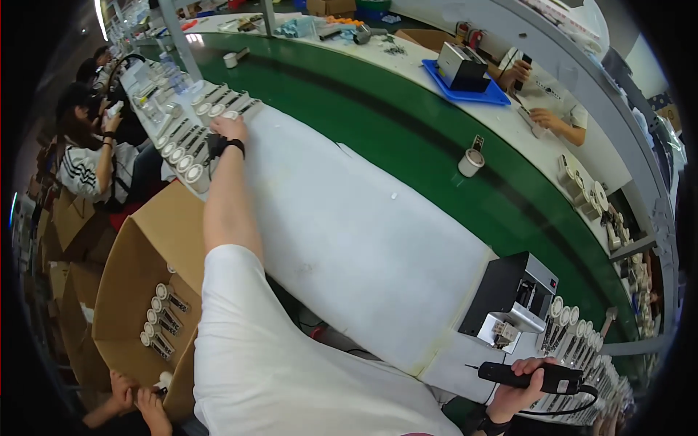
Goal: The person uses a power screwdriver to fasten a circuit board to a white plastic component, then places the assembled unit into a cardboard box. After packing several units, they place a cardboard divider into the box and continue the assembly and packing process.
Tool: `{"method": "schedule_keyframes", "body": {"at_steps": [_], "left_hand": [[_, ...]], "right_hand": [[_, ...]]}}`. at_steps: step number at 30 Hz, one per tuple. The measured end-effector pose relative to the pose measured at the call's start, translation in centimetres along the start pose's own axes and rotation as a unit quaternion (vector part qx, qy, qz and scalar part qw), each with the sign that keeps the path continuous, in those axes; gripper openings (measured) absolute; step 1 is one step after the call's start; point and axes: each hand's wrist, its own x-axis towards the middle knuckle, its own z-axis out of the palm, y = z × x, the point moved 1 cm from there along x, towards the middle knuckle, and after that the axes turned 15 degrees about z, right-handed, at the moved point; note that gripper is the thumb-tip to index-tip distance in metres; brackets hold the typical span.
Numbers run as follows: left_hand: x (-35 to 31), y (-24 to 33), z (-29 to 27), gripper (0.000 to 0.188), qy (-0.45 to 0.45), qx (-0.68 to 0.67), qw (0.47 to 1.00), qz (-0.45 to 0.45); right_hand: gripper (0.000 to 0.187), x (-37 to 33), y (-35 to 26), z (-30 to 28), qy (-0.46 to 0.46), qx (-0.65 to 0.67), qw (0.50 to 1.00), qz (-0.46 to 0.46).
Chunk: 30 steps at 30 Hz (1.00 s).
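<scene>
My left hand reaches far out to the left, its fingers curled down among white round-headed units with long handles. What its fingertips hold is hidden; a dark piece shows beside the wrist. More of these units lie in a row just nearer. On the near right, my right hand is wrapped around a black electric screwdriver with a cord, its thin bit pointing left. Just beyond the screwdriver stands a black and silver machine, and similar units lie in rows beside it.
A white work surface stretches between my hands, along a green conveyor belt carrying a single unit. An open cardboard box with several units stands at lower left, another person's hands beside it. Across the belt, someone works near a blue tray.
</scene>
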Motion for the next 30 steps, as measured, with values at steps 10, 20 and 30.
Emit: {"method": "schedule_keyframes", "body": {"at_steps": [10,20,30], "left_hand": [[7.1,-8.3,2.3,0.037,-0.267,0.526,0.777,0.221],[1.9,12.3,3.9,0.053,-0.067,0.473,0.843,0.247],[-51.6,53.6,-25.9,0.049,-0.461,-0.457,0.395,0.65]], "right_hand": [[0.028,-0.5,0.3,2.0,0.038,0.047,0.998,0.023],[0.03,-2.7,0.4,-2.3,0.079,0.068,0.994,0.032],[0.03,-7.0,0.8,-9.6,-0.032,0.048,0.998,0.038]]}}
